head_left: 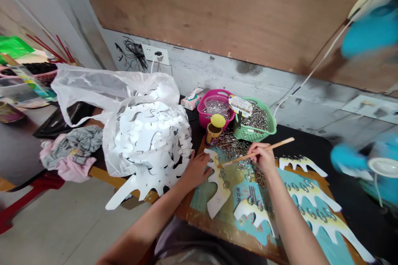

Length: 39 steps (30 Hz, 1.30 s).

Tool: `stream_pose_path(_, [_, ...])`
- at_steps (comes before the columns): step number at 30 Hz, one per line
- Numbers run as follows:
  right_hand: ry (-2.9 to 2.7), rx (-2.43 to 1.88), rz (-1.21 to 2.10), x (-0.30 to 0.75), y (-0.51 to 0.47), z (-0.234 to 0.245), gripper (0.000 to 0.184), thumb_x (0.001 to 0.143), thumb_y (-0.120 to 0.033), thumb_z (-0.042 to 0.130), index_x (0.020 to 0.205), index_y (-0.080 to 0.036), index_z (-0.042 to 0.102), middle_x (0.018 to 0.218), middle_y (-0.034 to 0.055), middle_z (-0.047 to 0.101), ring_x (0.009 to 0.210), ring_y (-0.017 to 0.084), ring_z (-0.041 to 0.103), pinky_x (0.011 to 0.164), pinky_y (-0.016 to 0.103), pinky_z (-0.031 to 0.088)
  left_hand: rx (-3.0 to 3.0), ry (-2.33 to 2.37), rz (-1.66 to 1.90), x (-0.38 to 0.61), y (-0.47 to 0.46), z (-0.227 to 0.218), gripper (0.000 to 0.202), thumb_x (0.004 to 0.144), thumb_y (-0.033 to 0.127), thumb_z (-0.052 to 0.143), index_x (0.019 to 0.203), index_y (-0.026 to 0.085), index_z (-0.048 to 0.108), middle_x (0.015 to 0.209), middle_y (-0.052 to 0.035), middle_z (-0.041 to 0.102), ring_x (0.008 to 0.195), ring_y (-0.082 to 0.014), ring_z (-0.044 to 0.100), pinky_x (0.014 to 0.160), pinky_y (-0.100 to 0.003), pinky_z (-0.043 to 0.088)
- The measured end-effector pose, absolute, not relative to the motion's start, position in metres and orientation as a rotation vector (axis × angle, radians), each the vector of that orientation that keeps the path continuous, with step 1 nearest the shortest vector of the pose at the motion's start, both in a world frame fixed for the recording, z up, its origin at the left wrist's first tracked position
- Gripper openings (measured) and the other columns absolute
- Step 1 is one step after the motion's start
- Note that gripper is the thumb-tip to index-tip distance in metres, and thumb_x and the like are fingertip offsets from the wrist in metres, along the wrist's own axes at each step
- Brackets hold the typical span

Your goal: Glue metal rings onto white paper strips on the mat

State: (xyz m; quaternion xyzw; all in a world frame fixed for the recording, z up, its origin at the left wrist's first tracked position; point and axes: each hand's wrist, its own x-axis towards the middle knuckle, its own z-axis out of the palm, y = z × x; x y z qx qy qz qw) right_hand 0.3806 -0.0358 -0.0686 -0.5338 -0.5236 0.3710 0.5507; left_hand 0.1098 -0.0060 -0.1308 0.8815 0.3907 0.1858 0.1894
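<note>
My right hand (262, 157) grips a wooden-handled brush (245, 157), its tip on the yellow-stained edge of a white cut-out piece (220, 192). Metal rings sit along that edge. My left hand (195, 170) lies with fingers stretched out at the left side of the same piece. Just beyond it stands a small open can (214, 133) with a yellow lid (218, 121). A loose pile of metal rings (231, 145) spreads behind the brush. To the right lie similar ringed pieces, among them a nearer white piece (256, 214).
A plastic bag (108, 149) overflowing with white cut-outs stands at left, beside crumpled cloths (74, 149). A pink basket (203, 109) and a green basket (253, 134) hold metal parts at the back. A tissue pack (191, 100) is near the wall. Blue fans (348, 159) stand at right.
</note>
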Motion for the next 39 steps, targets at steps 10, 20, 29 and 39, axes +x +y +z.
stream_pose_path(10, [-1.155, -1.262, 0.954, 0.388, -0.035, -0.079, 0.023, 0.065, -0.031, 0.053, 0.055, -0.018, 0.07, 0.04, 0.0015, 0.056, 0.031, 0.012, 0.041, 0.033, 0.024, 0.031, 2.465, 1.095, 0.539, 0.111, -0.005, -0.133, 0.034, 0.084, 0.018, 0.059, 0.118, 0.021, 0.056, 0.119, -0.0108, 0.067, 0.126, -0.0307, 0.054, 0.12, -0.062, 0.018])
stream_pose_path(20, [-1.14, -1.262, 1.031, 0.39, -0.047, -0.084, 0.021, 0.065, -0.028, 0.056, 0.06, -0.018, 0.073, 0.047, 0.0026, 0.062, 0.036, 0.013, 0.048, 0.035, 0.023, 0.037, 2.48, 1.101, 0.542, 0.11, -0.005, -0.134, 0.031, 0.084, 0.019, 0.058, 0.115, 0.022, 0.057, 0.123, -0.0113, 0.065, 0.127, -0.0307, 0.054, 0.119, -0.063, 0.019])
stream_pose_path(29, [-1.13, -1.268, 1.065, 0.389, -0.058, -0.083, 0.019, 0.066, -0.028, 0.058, 0.062, -0.018, 0.074, 0.048, 0.0025, 0.063, 0.037, 0.014, 0.05, 0.036, 0.023, 0.039, 2.486, 1.102, 0.563, 0.11, -0.005, -0.138, 0.033, 0.085, 0.021, 0.058, 0.118, 0.021, 0.056, 0.123, -0.0121, 0.065, 0.128, -0.031, 0.053, 0.12, -0.062, 0.019])
stream_pose_path(39, [-1.114, -1.246, 1.173, 0.399, -0.071, -0.089, 0.017, 0.064, -0.025, 0.06, 0.06, -0.016, 0.073, 0.046, 0.0041, 0.062, 0.034, 0.013, 0.049, 0.033, 0.022, 0.037, 2.48, 1.112, 0.532, 0.111, -0.005, -0.134, 0.026, 0.085, 0.02, 0.059, 0.11, 0.021, 0.058, 0.127, -0.0125, 0.065, 0.13, -0.031, 0.052, 0.119, -0.063, 0.02])
